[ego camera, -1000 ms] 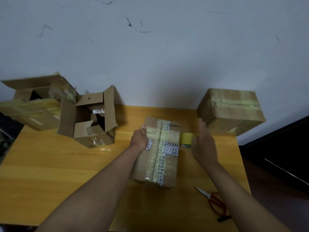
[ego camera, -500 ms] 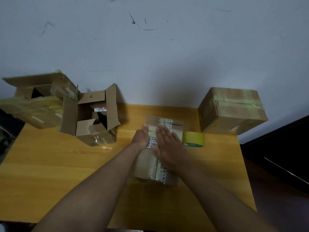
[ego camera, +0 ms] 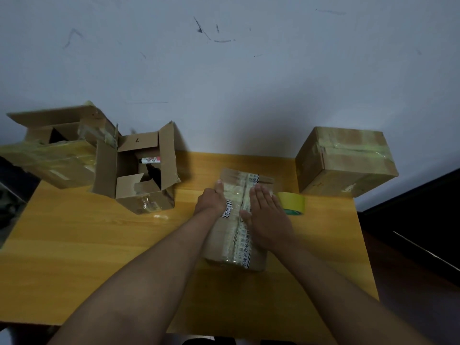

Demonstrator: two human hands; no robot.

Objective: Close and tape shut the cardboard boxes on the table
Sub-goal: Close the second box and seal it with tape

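A closed cardboard box with tape along its top seam lies in the middle of the wooden table. My left hand holds the box's left edge, thumb on top. My right hand lies flat on the box top, fingers straight, pressing on the tape to the right of the seam. A yellow tape roll stands just right of the box. An open box with raised flaps sits at the left, and behind it another open box. A taped box stands at the back right.
The grey wall runs along the table's far edge. The table's right edge borders a dark drop to the floor. Bare wood shows at the front left.
My right hand came from beside the tape roll onto the box top and has slid slightly right across the tape. The scissors at the front right are out of view.
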